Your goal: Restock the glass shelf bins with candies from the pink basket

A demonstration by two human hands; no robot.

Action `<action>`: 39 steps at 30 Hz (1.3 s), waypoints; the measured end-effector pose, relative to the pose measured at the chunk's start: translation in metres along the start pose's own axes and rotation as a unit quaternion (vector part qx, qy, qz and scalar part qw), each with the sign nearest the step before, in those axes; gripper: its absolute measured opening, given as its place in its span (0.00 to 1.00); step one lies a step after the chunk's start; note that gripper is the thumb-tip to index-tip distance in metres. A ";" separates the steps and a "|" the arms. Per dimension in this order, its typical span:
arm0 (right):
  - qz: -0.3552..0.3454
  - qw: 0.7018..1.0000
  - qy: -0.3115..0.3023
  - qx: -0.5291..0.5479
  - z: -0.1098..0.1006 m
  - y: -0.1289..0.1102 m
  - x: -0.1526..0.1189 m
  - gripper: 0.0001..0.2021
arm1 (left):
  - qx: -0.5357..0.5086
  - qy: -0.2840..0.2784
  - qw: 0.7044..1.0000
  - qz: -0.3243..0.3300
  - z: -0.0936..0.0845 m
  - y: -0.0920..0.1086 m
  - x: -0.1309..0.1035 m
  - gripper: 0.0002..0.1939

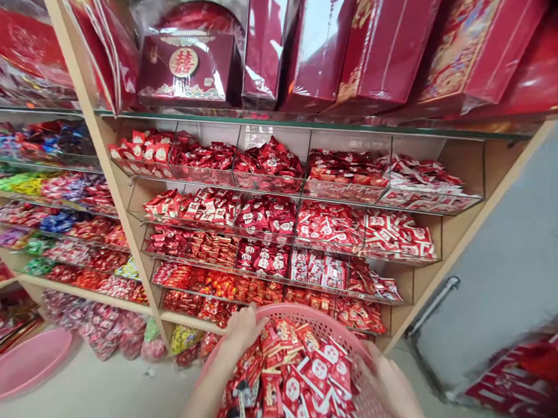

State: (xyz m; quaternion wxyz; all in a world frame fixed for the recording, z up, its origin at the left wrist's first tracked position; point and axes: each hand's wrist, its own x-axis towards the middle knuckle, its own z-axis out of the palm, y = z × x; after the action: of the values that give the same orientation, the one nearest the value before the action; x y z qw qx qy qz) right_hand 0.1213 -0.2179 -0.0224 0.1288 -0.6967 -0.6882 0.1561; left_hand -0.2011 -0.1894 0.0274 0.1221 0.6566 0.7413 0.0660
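Observation:
A pink perforated plastic basket [313, 309] is in front of me at the bottom centre, filled with red and white wrapped candies [289, 378]. My left hand [243, 328] holds its rim at the upper left, fingers curled over the edge. On the right side my right hand [382, 370] grips the basket wall, partly blurred. Beyond the basket stand clear shelf trays [339, 196] with red candy packets sorted in compartments; the lowest ones are partly hidden by the basket.
Red gift boxes [188, 69] line the glass shelf [273, 118] above. Wooden uprights [110, 162] divide the shelving. Another pink basket [28, 363] and bagged candies [101, 324] lie at the lower left. A grey panel [514, 264] stands at the right.

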 end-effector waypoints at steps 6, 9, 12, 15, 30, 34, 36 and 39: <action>-0.002 1.000 0.029 0.002 0.051 -0.102 0.009 0.20 | 0.028 -0.031 0.999 -0.007 -0.026 -0.104 0.030 0.21; 0.001 1.000 0.019 0.000 0.066 -0.148 0.010 0.18 | 0.043 -0.053 0.998 -0.005 -0.043 -0.147 0.036 0.21; 0.005 1.000 0.005 0.008 0.071 -0.188 0.011 0.17 | 0.052 -0.066 0.996 -0.007 -0.059 -0.182 0.039 0.21; 0.001 1.000 -0.003 0.013 0.072 -0.218 0.015 0.17 | 0.050 -0.069 0.996 -0.026 -0.068 -0.210 0.041 0.21; -0.046 0.998 -0.021 0.040 0.097 -0.280 0.072 0.23 | 0.000 -0.062 0.997 -0.055 -0.062 -0.291 0.087 0.20; -0.092 0.973 -0.054 0.207 0.082 -0.277 0.090 0.31 | 0.001 -0.035 0.996 -0.079 -0.077 -0.300 0.106 0.22; -0.086 0.945 -0.059 0.310 0.081 -0.274 0.082 0.33 | 0.010 -0.022 0.995 -0.099 -0.084 -0.307 0.114 0.24; 0.014 0.905 0.000 0.425 0.101 -0.268 0.054 0.36 | 0.011 -0.021 0.992 -0.121 -0.089 -0.315 0.123 0.25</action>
State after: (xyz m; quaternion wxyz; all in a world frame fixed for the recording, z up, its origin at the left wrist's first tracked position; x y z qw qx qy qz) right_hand -0.1646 -0.1624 -0.0119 0.4102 -0.5857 -0.5465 0.4359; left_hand -0.5395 -0.1024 0.0202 0.1378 0.5642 0.8135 0.0288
